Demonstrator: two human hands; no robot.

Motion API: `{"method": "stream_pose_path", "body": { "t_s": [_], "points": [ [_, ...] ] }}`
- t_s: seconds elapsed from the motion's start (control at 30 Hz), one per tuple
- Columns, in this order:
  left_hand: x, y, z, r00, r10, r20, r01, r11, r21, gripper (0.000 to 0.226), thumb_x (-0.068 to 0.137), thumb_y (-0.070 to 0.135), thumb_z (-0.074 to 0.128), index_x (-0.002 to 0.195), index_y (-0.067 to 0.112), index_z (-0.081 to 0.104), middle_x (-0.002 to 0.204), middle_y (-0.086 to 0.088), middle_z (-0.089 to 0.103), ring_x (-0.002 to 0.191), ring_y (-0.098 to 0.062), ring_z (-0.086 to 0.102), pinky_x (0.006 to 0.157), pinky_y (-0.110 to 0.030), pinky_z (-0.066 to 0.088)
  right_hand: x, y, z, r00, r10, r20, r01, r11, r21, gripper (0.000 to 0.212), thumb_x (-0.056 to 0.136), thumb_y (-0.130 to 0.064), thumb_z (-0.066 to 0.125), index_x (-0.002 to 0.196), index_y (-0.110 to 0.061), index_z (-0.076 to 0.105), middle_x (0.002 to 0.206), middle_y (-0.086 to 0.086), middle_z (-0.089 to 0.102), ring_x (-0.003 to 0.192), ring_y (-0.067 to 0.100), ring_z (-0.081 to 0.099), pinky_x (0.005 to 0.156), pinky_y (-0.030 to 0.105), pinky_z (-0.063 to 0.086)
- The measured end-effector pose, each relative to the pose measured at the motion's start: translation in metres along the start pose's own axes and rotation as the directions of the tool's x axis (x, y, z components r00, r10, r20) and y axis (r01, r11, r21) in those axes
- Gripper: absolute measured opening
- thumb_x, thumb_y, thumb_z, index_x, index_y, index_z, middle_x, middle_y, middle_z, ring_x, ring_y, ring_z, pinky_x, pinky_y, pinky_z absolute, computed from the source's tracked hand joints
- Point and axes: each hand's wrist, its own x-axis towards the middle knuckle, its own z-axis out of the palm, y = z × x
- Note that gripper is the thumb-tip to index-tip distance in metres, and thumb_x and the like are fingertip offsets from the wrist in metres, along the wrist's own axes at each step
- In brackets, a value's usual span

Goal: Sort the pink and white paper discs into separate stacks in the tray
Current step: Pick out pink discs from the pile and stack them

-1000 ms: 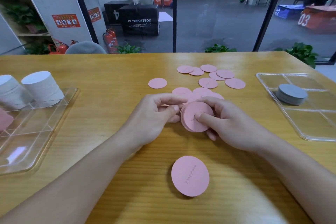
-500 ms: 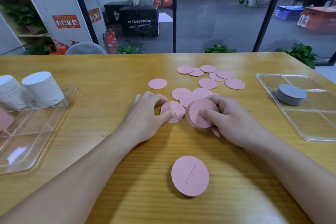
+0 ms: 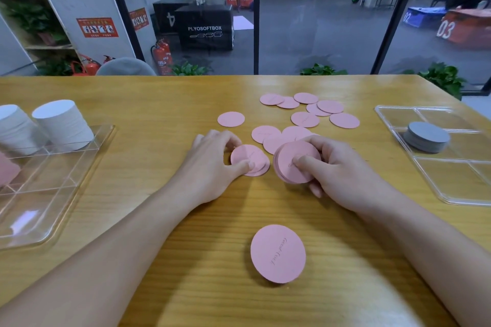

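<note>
Flanking hands (image 3: pixel 212 164) – white stacks (image 3: pixel 63 125), grey stack (image 3: pixel 427 137), loose pink discs (image 3: pixel 305 119)

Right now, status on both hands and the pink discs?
Right hand grips pink stack. Left hand pinches a few pink discs on table. More pink discs loose beyond. Nothing blocking.

Both forearms are bare to the frame edge, without sleeves; the left hand (image 3: pixel 212 167) and right hand (image 3: pixel 342 175) wear nothing.
</note>
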Motion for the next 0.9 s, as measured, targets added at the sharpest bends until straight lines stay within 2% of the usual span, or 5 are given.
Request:
{"method": "stream_pose_path", "body": {
  "t_s": [0.17, 0.57, 0.67, 0.83, 0.9],
  "points": [
    [0.004, 0.002, -0.003, 0.997, -0.032, -0.067, 0.008, 0.943, -0.332, 0.025, 0.097, 0.031, 0.081, 0.110, 0.025, 0.061, 0.084, 0.004, 0.077, 0.064, -0.005, 0.055, 0.067, -0.031, 0.042, 0.002, 0.004, 0.000, 1.000, 0.016, -0.016, -0.016, 0.999, 0.035, 0.012, 0.105, -0.022, 0.061, 0.106, -0.021, 0.073, 0.081, 0.015, 0.068, 0.057, 0.022, 0.056, 0.062, 0.044, 0.041],
    [-0.008, 0.017, 0.003, 0.967, 0.240, 0.086, -0.167, 0.850, -0.499, 0.015, 0.111, 0.008, 0.060, 0.115, 0.017, 0.071, 0.072, -0.005, 0.061, 0.065, -0.015, 0.053, 0.061, -0.026, 0.044, 0.001, -0.001, 0.001, 0.999, -0.028, 0.033, 0.028, 1.000, -0.005, 0.005, 0.107, -0.021, 0.060, 0.109, -0.022, 0.064, 0.089, 0.018, 0.069, 0.059, 0.029, 0.063, 0.059, 0.043, 0.048],
    [-0.008, 0.018, 0.006, 0.967, 0.240, 0.086, -0.153, 0.818, -0.554, 0.024, 0.113, 0.004, 0.054, 0.118, 0.014, 0.075, 0.081, -0.004, 0.067, 0.068, -0.017, 0.060, 0.061, -0.030, 0.052, 0.000, 0.000, 0.002, 0.996, -0.045, 0.078, 0.046, 0.999, -0.010, 0.009, 0.108, -0.022, 0.060, 0.113, -0.027, 0.066, 0.083, 0.022, 0.071, 0.064, 0.042, 0.066, 0.059, 0.044, 0.052],
    [-0.008, 0.019, 0.006, 0.985, 0.158, 0.069, -0.075, 0.752, -0.655, 0.037, 0.114, -0.005, 0.044, 0.123, 0.009, 0.077, 0.106, -0.022, 0.074, 0.081, -0.022, 0.069, 0.076, -0.035, 0.064, -0.002, -0.001, 0.002, 0.989, -0.104, 0.107, 0.113, 0.990, -0.082, 0.019, 0.107, -0.013, 0.061, 0.111, -0.027, 0.073, 0.076, 0.012, 0.069, 0.055, 0.020, 0.059, 0.058, 0.038, 0.048],
    [-0.004, 0.011, 0.006, 0.992, 0.122, -0.013, -0.110, 0.842, -0.529, 0.037, 0.111, 0.000, 0.051, 0.119, 0.020, 0.081, 0.104, -0.008, 0.076, 0.084, -0.020, 0.073, 0.082, -0.040, 0.063, -0.001, 0.000, 0.003, 0.990, -0.113, 0.086, 0.121, 0.988, -0.097, 0.017, 0.107, -0.016, 0.062, 0.109, -0.029, 0.073, 0.080, 0.016, 0.070, 0.054, 0.021, 0.059, 0.056, 0.042, 0.049]
  ]
}}
